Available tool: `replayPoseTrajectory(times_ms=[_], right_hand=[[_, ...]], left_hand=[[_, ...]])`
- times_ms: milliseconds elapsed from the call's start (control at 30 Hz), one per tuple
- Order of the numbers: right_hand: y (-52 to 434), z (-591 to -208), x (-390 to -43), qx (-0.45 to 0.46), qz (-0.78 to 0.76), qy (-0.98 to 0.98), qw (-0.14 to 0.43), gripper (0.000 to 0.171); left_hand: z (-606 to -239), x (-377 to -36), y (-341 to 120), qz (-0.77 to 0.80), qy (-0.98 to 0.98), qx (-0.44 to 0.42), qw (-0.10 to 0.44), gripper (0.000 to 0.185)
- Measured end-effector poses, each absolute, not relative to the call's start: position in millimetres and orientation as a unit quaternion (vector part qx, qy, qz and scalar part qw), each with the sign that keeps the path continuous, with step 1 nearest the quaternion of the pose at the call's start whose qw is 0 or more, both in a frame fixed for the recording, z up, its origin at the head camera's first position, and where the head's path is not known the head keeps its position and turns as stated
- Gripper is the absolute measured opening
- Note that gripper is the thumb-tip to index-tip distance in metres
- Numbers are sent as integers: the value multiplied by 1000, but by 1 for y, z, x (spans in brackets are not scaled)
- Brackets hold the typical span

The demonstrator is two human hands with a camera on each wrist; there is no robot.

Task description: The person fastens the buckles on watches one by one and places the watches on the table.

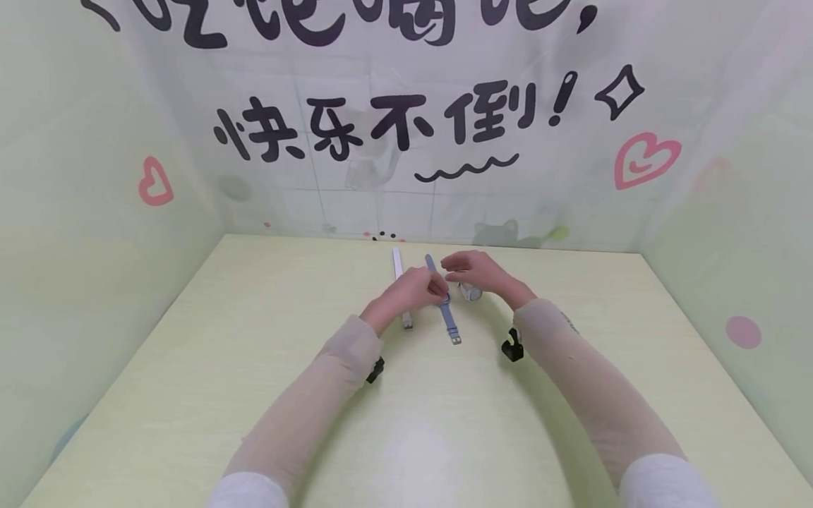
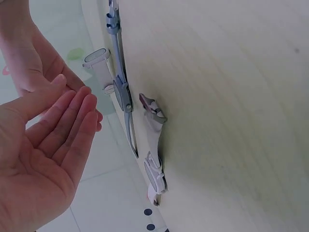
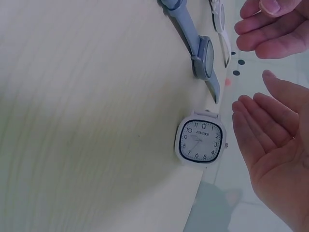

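Three wristwatches are on the table in a row. A white watch [image 1: 398, 264] with its strap laid out long is on the left, partly hidden behind my left hand [image 1: 413, 291]. Beside it lies a blue-grey watch [image 1: 449, 319], also stretched out, its round case showing in the right wrist view. On the right is a white square-faced watch [image 3: 202, 137], its dial with black numerals. My left hand hovers over the first two, fingers loosely bent and holding nothing. My right hand [image 1: 483, 270] hovers above the square watch, palm turned inward, fingers relaxed and empty.
The pale wooden table [image 1: 267, 367] runs back to a printed cloth wall [image 1: 330, 204] with black lettering. Similar pale walls stand on the left and right sides. A black camera mount [image 1: 513, 347] hangs under the right wrist.
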State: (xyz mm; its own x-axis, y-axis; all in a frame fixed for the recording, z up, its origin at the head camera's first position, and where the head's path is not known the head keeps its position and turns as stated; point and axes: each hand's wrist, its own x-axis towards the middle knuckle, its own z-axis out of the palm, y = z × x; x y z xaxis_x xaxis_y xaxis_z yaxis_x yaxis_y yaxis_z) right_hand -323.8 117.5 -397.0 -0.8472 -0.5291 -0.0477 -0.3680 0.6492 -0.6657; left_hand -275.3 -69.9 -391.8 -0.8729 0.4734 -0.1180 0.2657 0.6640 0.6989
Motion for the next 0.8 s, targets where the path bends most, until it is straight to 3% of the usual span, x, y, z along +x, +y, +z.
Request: replayPoseTrajectory(times_ms=[300, 800], right_hand=[[101, -396, -324, -216, -318, 915, 121, 39], [88, -402, -328, -178, -325, 921, 123, 37]], left_hand=[[-399, -268, -71, 367, 884, 225, 184, 24], [-404, -264, -72, 351, 884, 236, 198, 23]])
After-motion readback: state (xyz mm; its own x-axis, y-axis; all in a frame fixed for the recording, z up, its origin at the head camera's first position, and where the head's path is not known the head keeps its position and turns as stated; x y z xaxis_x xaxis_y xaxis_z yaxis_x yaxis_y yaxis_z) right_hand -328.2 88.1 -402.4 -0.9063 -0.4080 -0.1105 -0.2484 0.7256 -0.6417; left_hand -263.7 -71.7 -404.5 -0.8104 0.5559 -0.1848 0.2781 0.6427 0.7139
